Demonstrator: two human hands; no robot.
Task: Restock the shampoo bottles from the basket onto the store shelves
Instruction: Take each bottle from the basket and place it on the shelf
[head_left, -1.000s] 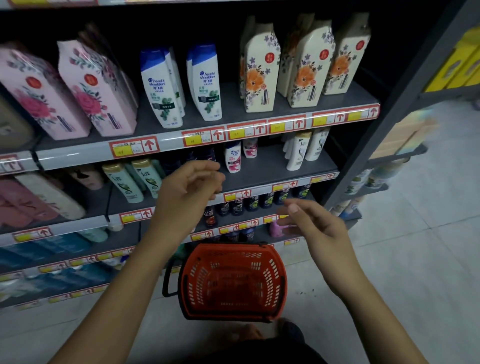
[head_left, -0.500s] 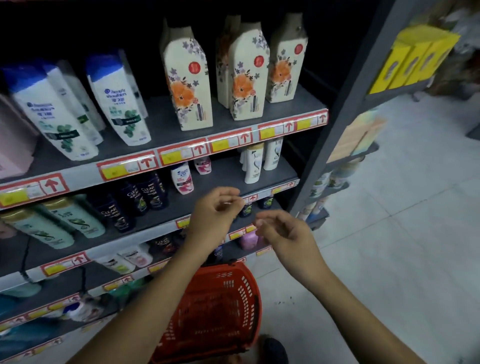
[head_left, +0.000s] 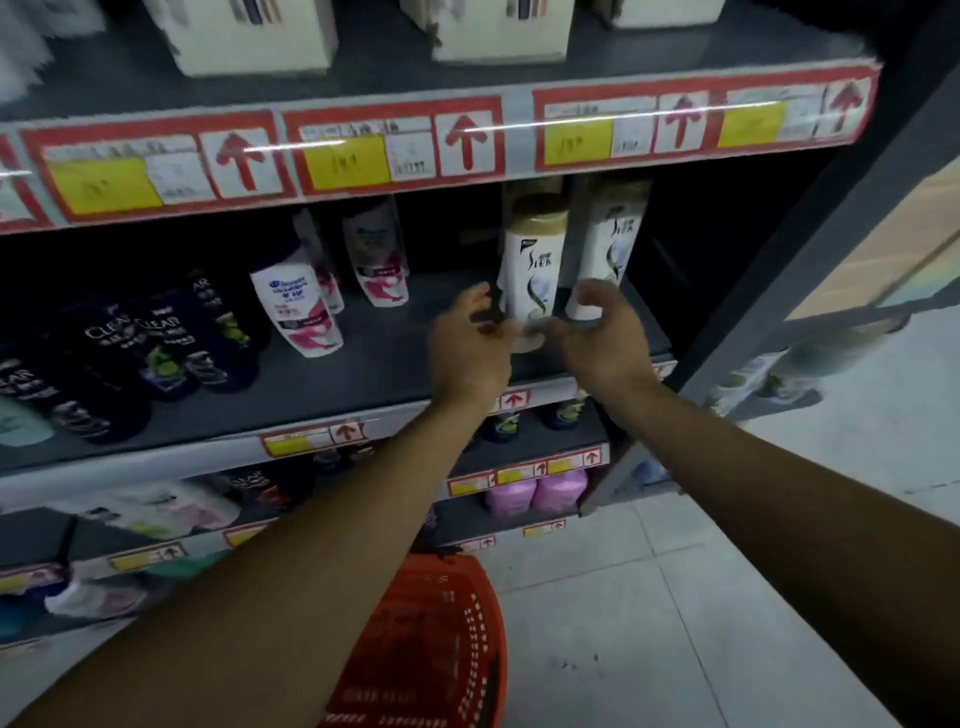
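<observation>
Single head view, forward and downward, close to the shelves (head_left: 363, 379).

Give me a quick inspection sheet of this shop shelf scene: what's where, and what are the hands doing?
Surface: grey shelf, price tags along its front edge.
Job's things: white bottle upright near the shelf front; red basket on the floor below.
Clutter: dark bottles, pink-and-white bottles, second white bottle, pink bottles lower down.
Hands: left hand and right hand either side of the white bottle's base, fingers loose, no clear grip.
Cables: nothing seen.
Surroundings: pale tiled floor.
</observation>
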